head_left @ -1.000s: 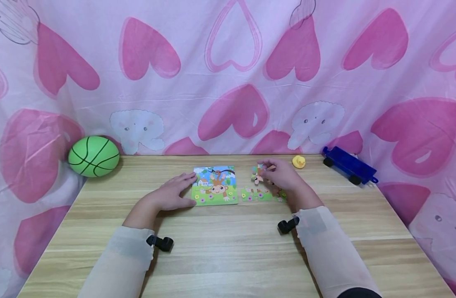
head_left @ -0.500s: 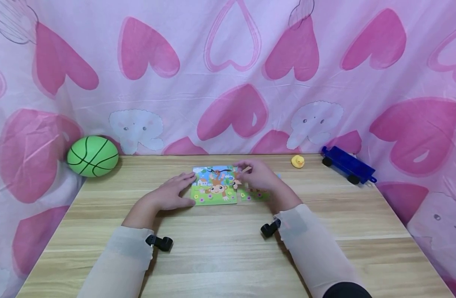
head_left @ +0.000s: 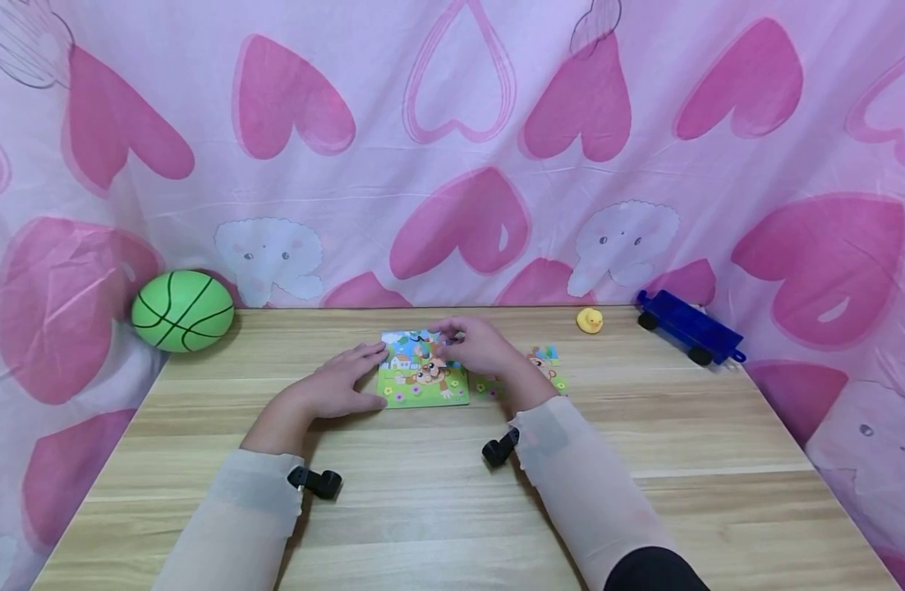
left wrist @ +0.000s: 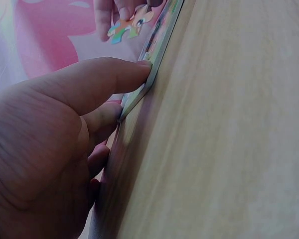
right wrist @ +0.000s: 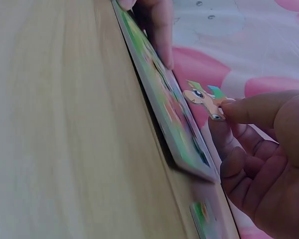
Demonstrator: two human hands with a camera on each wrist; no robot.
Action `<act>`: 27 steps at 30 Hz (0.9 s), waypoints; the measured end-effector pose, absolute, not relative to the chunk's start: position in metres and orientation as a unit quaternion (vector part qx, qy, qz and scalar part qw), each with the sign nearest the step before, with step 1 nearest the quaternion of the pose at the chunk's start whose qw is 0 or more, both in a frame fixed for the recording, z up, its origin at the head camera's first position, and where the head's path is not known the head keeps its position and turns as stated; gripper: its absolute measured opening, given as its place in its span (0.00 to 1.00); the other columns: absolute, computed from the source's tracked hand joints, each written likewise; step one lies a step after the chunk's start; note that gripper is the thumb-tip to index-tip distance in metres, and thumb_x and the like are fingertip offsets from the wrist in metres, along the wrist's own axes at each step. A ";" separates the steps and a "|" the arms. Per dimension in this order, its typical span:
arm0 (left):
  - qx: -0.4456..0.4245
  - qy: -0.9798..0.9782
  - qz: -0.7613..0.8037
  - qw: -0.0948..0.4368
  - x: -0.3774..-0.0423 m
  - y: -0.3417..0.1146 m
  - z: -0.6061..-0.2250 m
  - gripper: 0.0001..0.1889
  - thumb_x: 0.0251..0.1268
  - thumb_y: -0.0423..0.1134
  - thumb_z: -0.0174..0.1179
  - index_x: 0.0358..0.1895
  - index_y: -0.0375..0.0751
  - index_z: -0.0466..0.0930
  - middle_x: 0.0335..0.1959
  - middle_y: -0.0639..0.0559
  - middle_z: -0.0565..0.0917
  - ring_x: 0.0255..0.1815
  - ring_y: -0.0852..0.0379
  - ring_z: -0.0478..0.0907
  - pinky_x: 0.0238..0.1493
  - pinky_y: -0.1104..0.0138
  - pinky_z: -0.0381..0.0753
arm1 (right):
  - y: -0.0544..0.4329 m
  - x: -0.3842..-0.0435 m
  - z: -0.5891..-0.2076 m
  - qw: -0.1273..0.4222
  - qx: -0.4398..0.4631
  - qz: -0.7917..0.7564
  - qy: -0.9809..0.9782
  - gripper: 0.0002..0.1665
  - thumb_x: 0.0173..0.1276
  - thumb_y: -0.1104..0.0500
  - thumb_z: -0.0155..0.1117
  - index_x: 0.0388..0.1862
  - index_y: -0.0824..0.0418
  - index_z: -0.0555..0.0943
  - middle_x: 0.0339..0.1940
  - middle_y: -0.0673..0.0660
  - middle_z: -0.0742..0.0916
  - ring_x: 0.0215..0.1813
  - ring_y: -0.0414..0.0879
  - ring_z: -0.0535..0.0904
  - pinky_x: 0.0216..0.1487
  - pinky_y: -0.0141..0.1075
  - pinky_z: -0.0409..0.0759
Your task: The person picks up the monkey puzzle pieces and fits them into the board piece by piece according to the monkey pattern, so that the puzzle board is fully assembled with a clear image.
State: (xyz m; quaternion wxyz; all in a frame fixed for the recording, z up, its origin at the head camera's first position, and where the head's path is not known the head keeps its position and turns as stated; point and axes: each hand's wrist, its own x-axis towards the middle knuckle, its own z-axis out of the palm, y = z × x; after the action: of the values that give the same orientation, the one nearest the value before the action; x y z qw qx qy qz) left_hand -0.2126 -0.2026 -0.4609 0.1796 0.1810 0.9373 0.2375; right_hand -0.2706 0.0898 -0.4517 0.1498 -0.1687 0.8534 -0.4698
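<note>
A puzzle board (head_left: pixel 426 398) with a cartoon monkey picture lies flat on the table, partly covered by my right hand in the head view. My left hand (head_left: pixel 342 382) rests at its left side, straight fingers and thumb touching the edge; in the left wrist view the thumb (left wrist: pixel 132 72) presses on the board's rim. Over the board's right half, my right hand (head_left: pixel 482 349) pinches a puzzle piece (right wrist: pixel 207 101) between thumb and fingers. The piece shows a monkey's eye and is held tilted, apart from the board in the right wrist view.
Loose puzzle pieces (head_left: pixel 544 364) lie right of the board, some hidden behind the right wrist. A green ball (head_left: pixel 182 312) stands at the back left. A yellow toy duck (head_left: pixel 590 320) and a blue toy wagon (head_left: pixel 689 327) sit at the back right. A pink heart curtain (head_left: pixel 452 164) borders the table.
My right hand has carried the pinched puzzle piece leftward from the loose pieces to above the board. Loose pieces at the right have come back into view. My left hand stays put.
</note>
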 end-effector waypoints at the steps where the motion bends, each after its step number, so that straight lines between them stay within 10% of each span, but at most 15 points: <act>1: 0.182 0.938 0.236 0.179 -0.213 -0.203 -0.461 0.49 0.68 0.61 0.67 0.88 0.55 0.54 0.92 0.52 0.50 0.92 0.35 0.42 0.86 0.29 0.47 | 0.087 -0.271 -0.452 0.150 -0.170 -0.472 0.852 0.26 0.74 0.60 0.72 0.70 0.52 0.84 0.51 0.51 0.87 0.53 0.48 0.83 0.50 0.35 0.87; 16: 0.182 0.938 0.234 0.181 -0.214 -0.204 -0.461 0.50 0.69 0.62 0.67 0.88 0.56 0.53 0.92 0.52 0.49 0.92 0.34 0.42 0.86 0.30 0.47 | 0.066 -0.273 -0.458 0.151 -0.166 -0.447 0.866 0.22 0.74 0.59 0.72 0.65 0.52 0.86 0.49 0.49 0.88 0.55 0.45 0.83 0.63 0.42 0.85; 27: 0.179 0.936 0.238 0.187 -0.213 -0.205 -0.461 0.50 0.69 0.61 0.67 0.88 0.58 0.52 0.92 0.55 0.48 0.92 0.36 0.41 0.86 0.30 0.47 | 0.063 -0.270 -0.461 0.157 -0.162 -0.404 0.887 0.19 0.76 0.56 0.71 0.64 0.53 0.88 0.45 0.50 0.88 0.48 0.46 0.82 0.52 0.39 0.84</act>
State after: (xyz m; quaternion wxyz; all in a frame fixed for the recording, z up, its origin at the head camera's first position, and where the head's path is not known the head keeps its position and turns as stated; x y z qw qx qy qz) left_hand -0.2126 -0.2049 -0.4610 0.1875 0.1792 0.9359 0.2384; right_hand -0.2697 0.0635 -0.4607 0.1565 -0.1625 0.8865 -0.4040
